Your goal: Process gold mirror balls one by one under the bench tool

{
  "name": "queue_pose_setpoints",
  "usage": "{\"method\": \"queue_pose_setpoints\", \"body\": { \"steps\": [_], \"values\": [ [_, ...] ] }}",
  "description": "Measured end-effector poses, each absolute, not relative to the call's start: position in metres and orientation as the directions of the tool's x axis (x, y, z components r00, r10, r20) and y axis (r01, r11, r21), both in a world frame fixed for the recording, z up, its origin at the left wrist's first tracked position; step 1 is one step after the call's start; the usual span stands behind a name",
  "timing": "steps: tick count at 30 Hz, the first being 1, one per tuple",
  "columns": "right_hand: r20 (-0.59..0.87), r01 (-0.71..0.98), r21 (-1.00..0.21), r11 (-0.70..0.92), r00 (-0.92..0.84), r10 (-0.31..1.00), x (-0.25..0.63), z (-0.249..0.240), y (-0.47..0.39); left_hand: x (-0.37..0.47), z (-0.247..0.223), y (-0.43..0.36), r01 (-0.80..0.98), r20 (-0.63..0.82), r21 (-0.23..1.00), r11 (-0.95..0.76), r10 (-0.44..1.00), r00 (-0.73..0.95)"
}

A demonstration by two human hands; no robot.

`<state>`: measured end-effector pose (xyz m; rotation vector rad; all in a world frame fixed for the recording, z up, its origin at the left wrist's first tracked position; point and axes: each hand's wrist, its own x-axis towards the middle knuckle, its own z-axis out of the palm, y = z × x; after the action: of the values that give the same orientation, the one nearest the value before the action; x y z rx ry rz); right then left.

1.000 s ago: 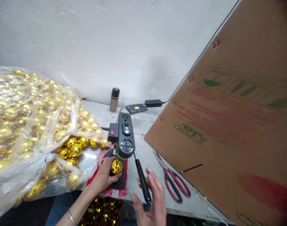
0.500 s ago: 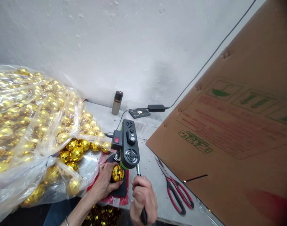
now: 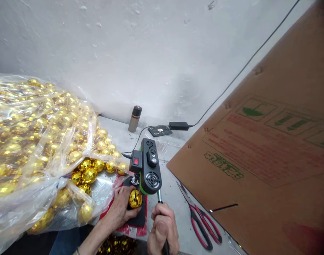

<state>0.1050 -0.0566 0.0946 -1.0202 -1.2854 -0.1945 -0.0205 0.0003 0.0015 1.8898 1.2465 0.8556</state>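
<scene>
My left hand (image 3: 122,205) is closed around a gold mirror ball (image 3: 135,198), thumb and fingers at its sides. The ball rests over the dark base (image 3: 136,220) of a small black bench drill press (image 3: 150,166), just in front of its head. Dark marks show on the ball's top. My right hand (image 3: 164,226) is wrapped round the black grip of the press's metal lever (image 3: 159,196). The drill bit is hidden under the head. Beneath the base lies a red plastic sheet (image 3: 132,230).
A clear bag (image 3: 55,182) of gold balls bulges at the left. Red-and-black scissors (image 3: 201,221) lie at the right, beside a large cardboard box (image 3: 257,152). Behind stand a bottle (image 3: 134,119), a phone (image 3: 159,131) and a power adapter (image 3: 180,126) with its cable.
The whole view has shifted slightly, so everything sits a little lower and further right. Both hands keep their holds on the ball and the lever.
</scene>
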Motion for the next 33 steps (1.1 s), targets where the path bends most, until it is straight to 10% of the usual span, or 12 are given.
{"method": "queue_pose_setpoints", "body": {
  "steps": [33],
  "values": [
    [0.849, 0.568, -0.527, 0.632, 0.320, 0.420, 0.108, 0.058, -0.051, -0.014, -0.005, 0.003, 0.504, 0.190, 0.795, -0.338, 0.927, 0.323]
  ]
}}
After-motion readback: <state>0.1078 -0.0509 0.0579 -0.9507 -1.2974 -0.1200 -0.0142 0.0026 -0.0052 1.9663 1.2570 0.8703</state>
